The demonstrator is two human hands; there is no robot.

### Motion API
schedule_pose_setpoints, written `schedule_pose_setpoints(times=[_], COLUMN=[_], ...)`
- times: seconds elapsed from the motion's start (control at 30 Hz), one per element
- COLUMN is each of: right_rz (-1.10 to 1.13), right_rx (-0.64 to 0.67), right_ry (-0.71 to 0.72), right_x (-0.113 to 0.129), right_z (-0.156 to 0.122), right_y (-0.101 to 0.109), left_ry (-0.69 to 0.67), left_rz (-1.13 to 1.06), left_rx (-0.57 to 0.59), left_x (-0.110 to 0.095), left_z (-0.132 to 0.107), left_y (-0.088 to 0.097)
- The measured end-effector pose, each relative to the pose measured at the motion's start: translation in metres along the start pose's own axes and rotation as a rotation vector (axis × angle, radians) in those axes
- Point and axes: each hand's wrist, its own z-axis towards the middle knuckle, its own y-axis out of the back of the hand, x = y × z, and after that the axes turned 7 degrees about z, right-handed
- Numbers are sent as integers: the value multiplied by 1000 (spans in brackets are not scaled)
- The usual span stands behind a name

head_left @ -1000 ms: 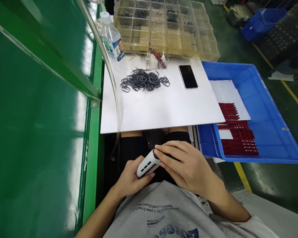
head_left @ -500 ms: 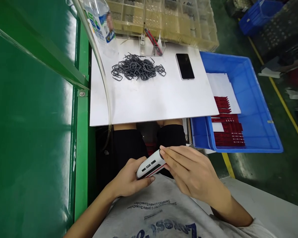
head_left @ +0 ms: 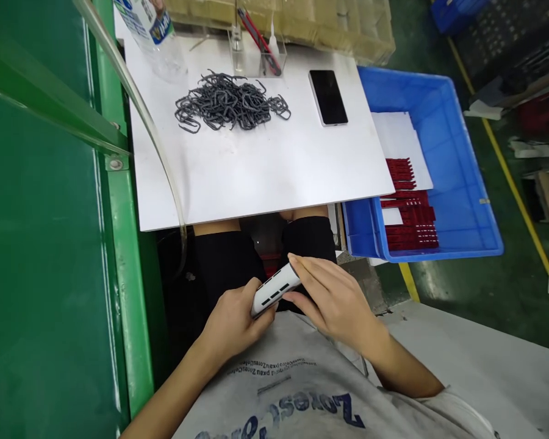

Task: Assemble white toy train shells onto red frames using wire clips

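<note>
Over my lap, below the table edge, I hold a narrow white plastic casing [head_left: 277, 289] with dark slots along its visible face. My left hand [head_left: 235, 314] is closed round its lower left end, thumb on the near side. At the upper right end, the fingertips and thumb of my right hand [head_left: 336, 302] grip the casing and cover its tip. Beyond the hands, a pile of dark grey, bent rubbery strips or loops [head_left: 231, 102] lies on the white tabletop [head_left: 274, 174]. Neither hand touches the pile.
A phone [head_left: 328, 97] lies right of the pile. Behind stand a plastic bottle [head_left: 158, 52], a clear holder [head_left: 238, 63] with tools and a compartment tray [head_left: 338, 33]. A blue crate [head_left: 469, 189] at right holds red strips [head_left: 409, 222]. A hose [head_left: 141, 113] hangs by the green frame [head_left: 135, 317].
The casing has been rolled in my hands: its red stripe no longer shows, and two rows of slots face me. Both hands keep hold. The view has shifted, so the table sits higher and further left.
</note>
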Motion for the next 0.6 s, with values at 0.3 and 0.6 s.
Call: schedule_pose_setpoints(times=[0.3, 0.6], right_rz=[72, 999], right_rx=[42, -392], right_ry=[131, -533], right_x=[-25, -58], right_z=[-15, -6], right_y=[-1, -15], left_ry=[-1, 5], left_rz=[9, -1047], left_rx=[57, 147], left_x=[-4, 14], left_z=[1, -16], left_y=[-12, 28])
